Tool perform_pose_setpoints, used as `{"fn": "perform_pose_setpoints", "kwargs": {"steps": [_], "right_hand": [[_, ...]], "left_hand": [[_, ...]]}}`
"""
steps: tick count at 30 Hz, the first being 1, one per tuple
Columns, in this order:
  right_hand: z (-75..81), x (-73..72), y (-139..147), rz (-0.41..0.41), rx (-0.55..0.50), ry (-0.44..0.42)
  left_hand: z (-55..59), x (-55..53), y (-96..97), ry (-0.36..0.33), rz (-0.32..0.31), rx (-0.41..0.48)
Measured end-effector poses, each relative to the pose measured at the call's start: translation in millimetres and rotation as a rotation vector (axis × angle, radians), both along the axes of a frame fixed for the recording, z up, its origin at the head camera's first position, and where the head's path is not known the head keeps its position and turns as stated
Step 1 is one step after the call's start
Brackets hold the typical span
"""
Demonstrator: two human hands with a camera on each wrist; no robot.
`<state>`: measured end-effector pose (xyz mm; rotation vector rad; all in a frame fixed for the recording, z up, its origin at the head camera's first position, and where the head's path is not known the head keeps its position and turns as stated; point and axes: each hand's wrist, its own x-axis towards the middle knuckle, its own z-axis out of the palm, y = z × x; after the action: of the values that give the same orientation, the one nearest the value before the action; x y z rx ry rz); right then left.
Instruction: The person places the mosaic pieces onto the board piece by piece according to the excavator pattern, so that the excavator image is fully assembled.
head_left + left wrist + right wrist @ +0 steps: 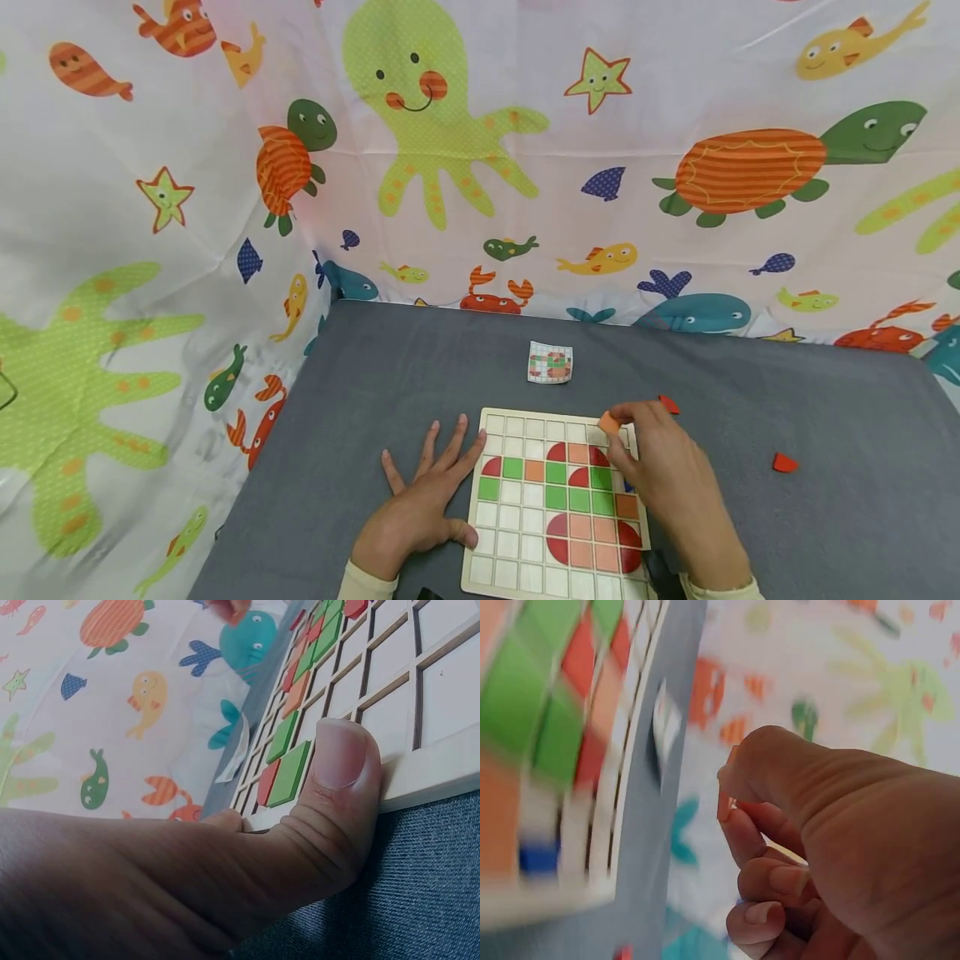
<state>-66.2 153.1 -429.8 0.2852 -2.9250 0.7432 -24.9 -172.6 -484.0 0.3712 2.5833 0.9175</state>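
An orange square tile [609, 422] is pinched between the thumb and fingers of my right hand [667, 467], over the top right corner of a wooden grid board [508, 546]. In the right wrist view the tile [725, 784] is seen edge-on. My left hand [420, 508] lies with fingers spread at the board's left side. Its thumb [341, 761] rests on the board's rim. Green square tiles [556, 497], salmon square tiles [581, 553] and red rounded tiles [557, 537] sit in the cells. A small blue piece [540, 857] at the right side is partly hidden in the head view.
A small printed card [550, 363] with a coloured grid pattern lies beyond the board. Two loose red pieces, one behind my right hand [669, 404] and another farther right [785, 462], are on the grey cloth [420, 367]. A sea-animal curtain [525, 183] hangs behind and at left.
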Motion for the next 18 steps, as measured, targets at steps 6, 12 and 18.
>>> {"fn": "perform_pose_setpoints", "kwargs": {"steps": [6, 12, 18], "right_hand": [[0.1, 23.6, -48, 0.132, -0.016, 0.015], [-7.5, 45.2, -80, 0.275, -0.001, 0.041], [-16.7, 58.9, -98, 0.388, -0.010, 0.023]], "left_hand": [[-0.9, -0.2, 0.6, -0.010, 0.000, -0.011], [3.0, 1.3, 1.7, 0.010, -0.011, -0.007], [5.8, 2.2, 2.2, 0.020, -0.012, -0.019]]}}
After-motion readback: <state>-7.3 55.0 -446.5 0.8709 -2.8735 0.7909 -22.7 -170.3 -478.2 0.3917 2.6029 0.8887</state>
